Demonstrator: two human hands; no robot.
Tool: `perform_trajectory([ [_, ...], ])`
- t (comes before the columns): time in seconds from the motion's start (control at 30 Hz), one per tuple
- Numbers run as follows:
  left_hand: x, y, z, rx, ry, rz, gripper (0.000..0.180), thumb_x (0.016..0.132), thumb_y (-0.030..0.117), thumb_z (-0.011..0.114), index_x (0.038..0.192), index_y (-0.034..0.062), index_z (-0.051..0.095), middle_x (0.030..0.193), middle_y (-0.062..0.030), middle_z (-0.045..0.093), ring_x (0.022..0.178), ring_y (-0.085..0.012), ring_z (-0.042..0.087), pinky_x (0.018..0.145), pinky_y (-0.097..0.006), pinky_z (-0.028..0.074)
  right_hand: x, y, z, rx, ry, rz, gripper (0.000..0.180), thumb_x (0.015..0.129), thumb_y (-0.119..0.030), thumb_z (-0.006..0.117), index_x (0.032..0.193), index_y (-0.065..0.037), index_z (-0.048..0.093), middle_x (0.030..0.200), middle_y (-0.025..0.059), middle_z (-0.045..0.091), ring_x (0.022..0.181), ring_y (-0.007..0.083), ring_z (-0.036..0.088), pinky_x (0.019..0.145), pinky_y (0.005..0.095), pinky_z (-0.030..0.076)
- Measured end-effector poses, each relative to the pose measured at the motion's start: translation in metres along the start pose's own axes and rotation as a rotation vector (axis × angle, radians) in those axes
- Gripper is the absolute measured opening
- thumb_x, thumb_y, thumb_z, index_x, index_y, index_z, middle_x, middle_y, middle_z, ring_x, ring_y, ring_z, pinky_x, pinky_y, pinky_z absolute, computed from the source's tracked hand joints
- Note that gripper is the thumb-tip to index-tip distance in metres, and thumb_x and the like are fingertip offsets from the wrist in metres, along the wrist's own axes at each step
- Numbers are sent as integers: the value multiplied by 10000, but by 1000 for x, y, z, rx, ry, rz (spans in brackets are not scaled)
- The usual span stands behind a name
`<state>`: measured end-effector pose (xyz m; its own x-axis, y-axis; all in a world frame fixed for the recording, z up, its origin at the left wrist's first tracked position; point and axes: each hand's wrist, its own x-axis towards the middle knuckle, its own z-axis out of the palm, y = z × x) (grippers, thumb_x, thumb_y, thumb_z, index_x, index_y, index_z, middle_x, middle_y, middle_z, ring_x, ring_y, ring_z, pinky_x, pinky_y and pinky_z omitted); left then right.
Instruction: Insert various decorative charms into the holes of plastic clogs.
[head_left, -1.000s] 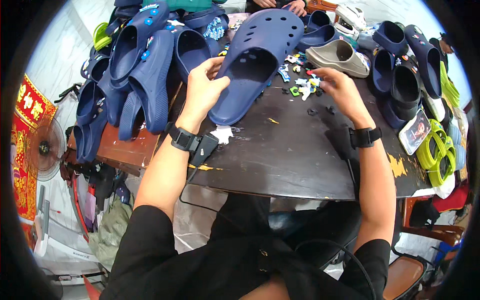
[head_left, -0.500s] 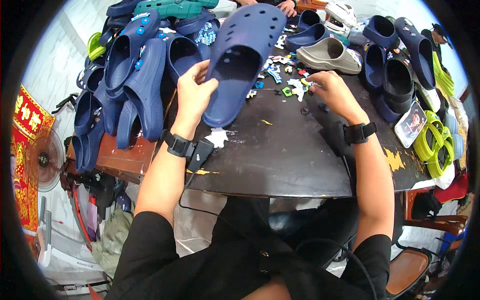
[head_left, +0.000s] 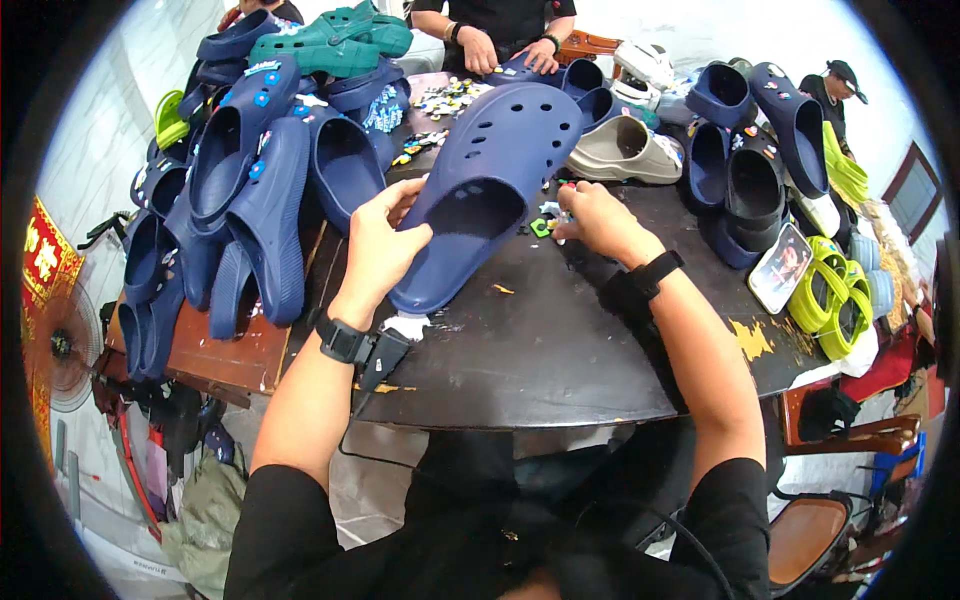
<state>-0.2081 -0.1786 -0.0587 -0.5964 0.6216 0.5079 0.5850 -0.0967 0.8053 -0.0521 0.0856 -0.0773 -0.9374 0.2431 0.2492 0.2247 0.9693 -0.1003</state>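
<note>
The navy clog [head_left: 490, 190] is gripped at its edge by left-hand fingers [head_left: 400, 215]; right-hand fingers [head_left: 572, 215] seemingly pinch charms [head_left: 543, 222].

One big navy clog [head_left: 490, 190] lies at the middle of the counter [head_left: 560, 350] — one grey clog [head_left: 625, 152] beyond it. Two green clogs [head_left: 335, 38] top the left pile. One phone [head_left: 780, 268]. Two wristbands — one black watch [head_left: 343, 340], one black strap [head_left: 655, 272]. Navy clogs in the piles and small charms [head_left: 545, 222]: too many to count.
</note>
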Motion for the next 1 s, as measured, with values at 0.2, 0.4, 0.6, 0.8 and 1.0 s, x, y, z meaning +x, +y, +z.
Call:
perform_trajectory([
  [0.2,0,-2,4,93,3,45,515,707,-36,609,1222,-46,623,1131,-119,691,1055,-193,645,963,-316,479,1,15,12,283,57,15,592,661,-76,836,1187,-15,571,1121,212,638,1093,379,600,915,435,487],
  [0.4,-2,1,5,29,-38,31,526,734,-79,567,1260,-70,585,1178,-116,662,1095,-185,630,994,-304,458,2,13,17,124,107,-15,467,631,-84,824,1056,-41,636,964,154,675,966,346,639,850,428,509],
  [0.6,-3,0,4,57,-25,42,538,724,-66,552,1261,-71,584,1172,-128,660,1090,-192,632,983,-300,460,-3,7,9,382,109,-123,557,624,45,787,1124,-48,559,1006,123,655,991,361,618,853,436,495],
  [0.8,0,-3,4,50,-9,-32,544,721,-58,543,1264,-82,575,1166,-133,659,1103,-196,627,978,-299,461,-9,0,5,438,266,-130,503,687,80,709,1149,-58,566,995,135,654,993,366,615,854,440,488],
  [1.0,-2,-2,4,32,-21,0,543,724,-65,535,1266,-83,573,1167,-133,658,1104,-194,626,980,-293,460,-6,6,2,398,456,-93,421,729,107,550,1080,-100,655,946,191,669,942,418,620,832,473,487],
])
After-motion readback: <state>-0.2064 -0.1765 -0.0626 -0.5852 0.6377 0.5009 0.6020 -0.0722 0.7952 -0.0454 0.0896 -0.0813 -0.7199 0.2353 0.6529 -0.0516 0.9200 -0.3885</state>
